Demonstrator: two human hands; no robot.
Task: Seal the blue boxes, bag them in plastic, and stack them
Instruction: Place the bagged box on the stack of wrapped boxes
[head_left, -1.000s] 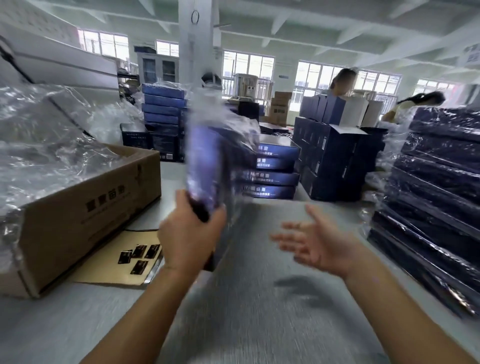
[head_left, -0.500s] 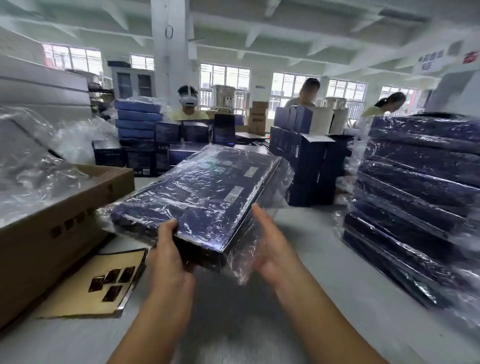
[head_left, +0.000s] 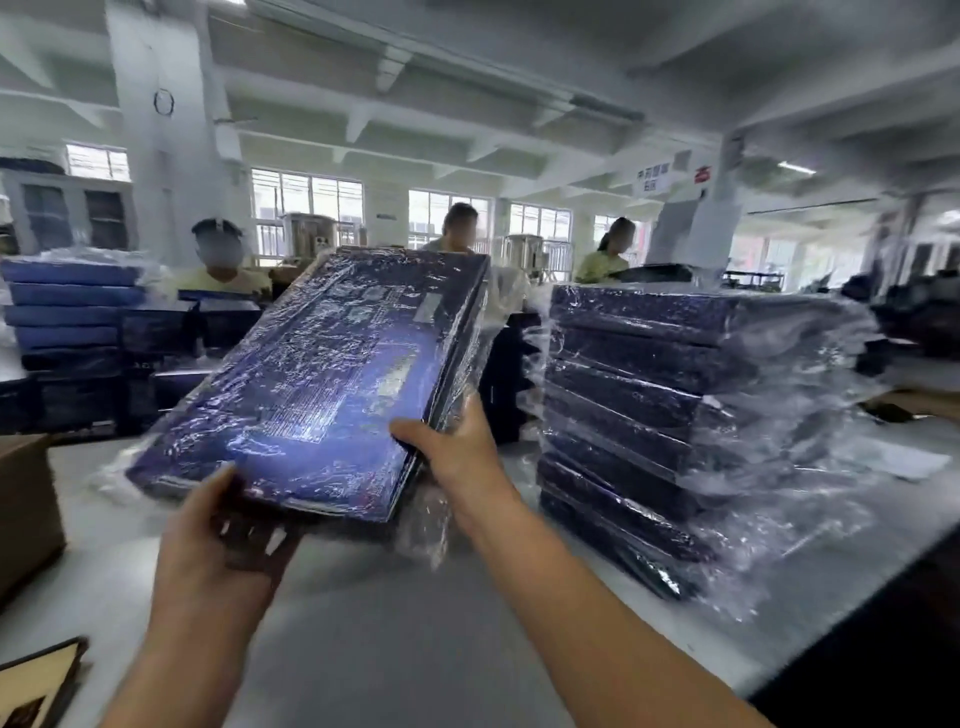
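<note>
Head view: grey counter (head_left: 415, 649) running across a white workshop with a broad pillar (head_left: 161, 156), beamed ceiling and a row of windows (head_left: 306, 202). Three seated people at the far side. Unwrapped blue boxes (head_left: 67, 312) piled far left; cardboard carton (head_left: 26, 509) at the left edge. A stack of bagged boxes (head_left: 649, 405) stands on the counter at right. Both hands hold one bagged blue box (head_left: 322, 384) in the air, far end tilted up: left hand (head_left: 223, 540) grips the near edge, thumb on top; right hand (head_left: 457, 447) grips the near right corner. Against half a second ago, the box sits higher and steeper, closer to the stack, and the view has swung right.
</note>
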